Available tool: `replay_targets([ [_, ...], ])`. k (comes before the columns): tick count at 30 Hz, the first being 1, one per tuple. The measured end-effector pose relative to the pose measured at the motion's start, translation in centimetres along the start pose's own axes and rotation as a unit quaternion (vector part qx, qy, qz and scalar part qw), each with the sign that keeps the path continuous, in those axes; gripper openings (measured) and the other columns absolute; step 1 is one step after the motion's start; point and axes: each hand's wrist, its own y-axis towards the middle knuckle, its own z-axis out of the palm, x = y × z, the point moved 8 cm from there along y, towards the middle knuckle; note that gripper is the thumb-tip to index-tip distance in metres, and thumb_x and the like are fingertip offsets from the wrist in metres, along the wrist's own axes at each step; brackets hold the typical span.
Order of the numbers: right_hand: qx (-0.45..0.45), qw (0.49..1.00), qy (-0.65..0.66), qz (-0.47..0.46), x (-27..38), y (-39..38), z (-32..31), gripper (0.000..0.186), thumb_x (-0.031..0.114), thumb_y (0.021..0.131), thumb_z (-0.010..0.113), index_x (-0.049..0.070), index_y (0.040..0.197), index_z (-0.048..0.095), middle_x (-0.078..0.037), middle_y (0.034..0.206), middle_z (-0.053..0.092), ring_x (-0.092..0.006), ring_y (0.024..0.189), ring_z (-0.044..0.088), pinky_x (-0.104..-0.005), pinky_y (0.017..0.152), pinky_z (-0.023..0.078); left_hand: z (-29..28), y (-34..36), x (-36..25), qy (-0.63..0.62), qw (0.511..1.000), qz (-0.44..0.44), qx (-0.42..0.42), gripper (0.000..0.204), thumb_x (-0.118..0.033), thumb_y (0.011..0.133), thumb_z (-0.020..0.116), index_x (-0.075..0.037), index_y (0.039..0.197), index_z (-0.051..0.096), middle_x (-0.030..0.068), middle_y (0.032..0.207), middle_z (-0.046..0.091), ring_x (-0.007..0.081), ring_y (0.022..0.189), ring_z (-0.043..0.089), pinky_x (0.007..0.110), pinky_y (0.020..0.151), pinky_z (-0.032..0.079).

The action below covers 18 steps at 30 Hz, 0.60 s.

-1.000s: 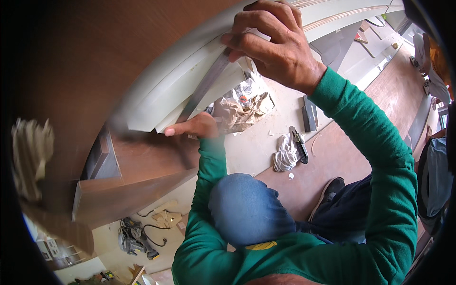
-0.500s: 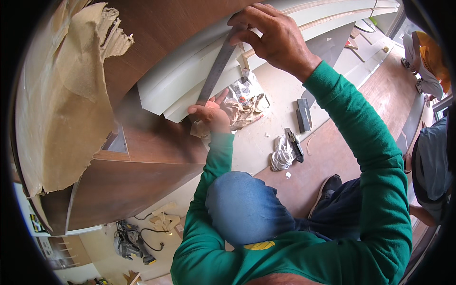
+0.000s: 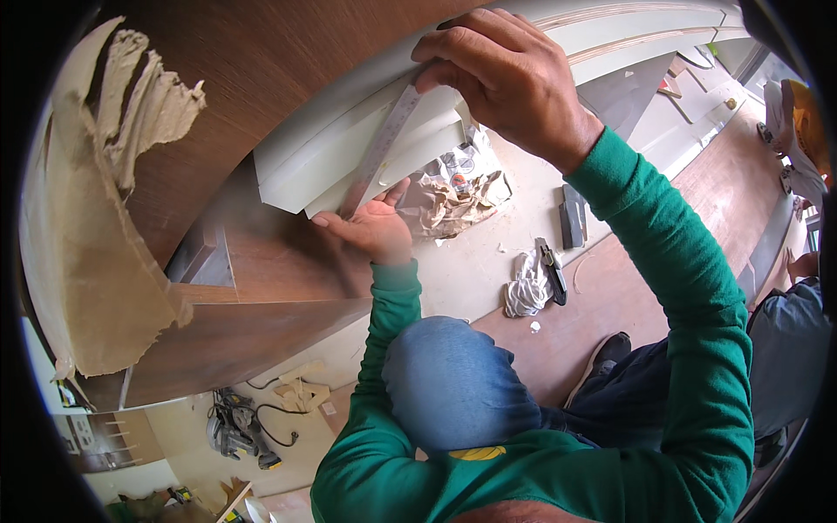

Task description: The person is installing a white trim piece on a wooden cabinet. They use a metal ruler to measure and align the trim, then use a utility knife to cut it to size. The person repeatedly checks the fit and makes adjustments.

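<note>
A thin metal ruler point(image 3: 384, 144) slants across pale, stepped panel strips point(image 3: 305, 174) under a brown wooden board. My right hand point(image 3: 514, 83) is closed on its upper end, pinching it between thumb and bent fingers. At the ruler's lower end is my left hand point(image 3: 375, 231), palm up, with thumb and fingers spread apart. The ruler's tip comes down beside the left thumb; whether it touches the palm I cannot tell. Just right of the left hand lies crumpled brown and white paper packaging point(image 3: 458, 187).
Torn brown paper point(image 3: 105, 253) hangs at the left. A white cloth point(image 3: 527, 288), a black-handled cutter point(image 3: 551, 270) and a dark box point(image 3: 573, 216) lie on the floor. A corded power tool point(image 3: 237, 427) sits lower left. Two people are at the right, one in orange point(image 3: 804, 122).
My left hand and the ruler's lower end have shifted left and slightly down. The ruler has turned, its face now paler. My right hand still grips its top.
</note>
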Motion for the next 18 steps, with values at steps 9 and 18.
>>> replay_targets([
  [9,0.094,0.993,0.074,0.003,-0.7,0.5,-0.1,0.024,0.009,0.090,0.082,0.006,0.112,0.072,-0.008,0.105,0.071,-0.0280,0.096,0.070,-0.0414,0.085,0.058,0.6,0.3,-0.2,0.041,0.999,0.018,0.027,0.130,-0.109,0.083,0.029,-0.017,0.175,0.025,0.0170,0.169,0.048,0.0421,0.131,0.068,0.056,0.087,0.069],
  [18,0.036,0.998,0.046,-0.021,-1.1,0.1,-1.1,0.022,0.010,0.088,0.085,0.007,0.104,0.071,-0.009,0.099,0.067,-0.0304,0.093,0.066,-0.0430,0.081,0.056,0.2,2.4,3.3,-0.028,0.994,0.106,0.019,0.125,-0.100,0.094,0.032,-0.006,0.176,0.021,0.0200,0.177,0.035,0.0409,0.158,0.045,0.061,0.112,0.057],
])
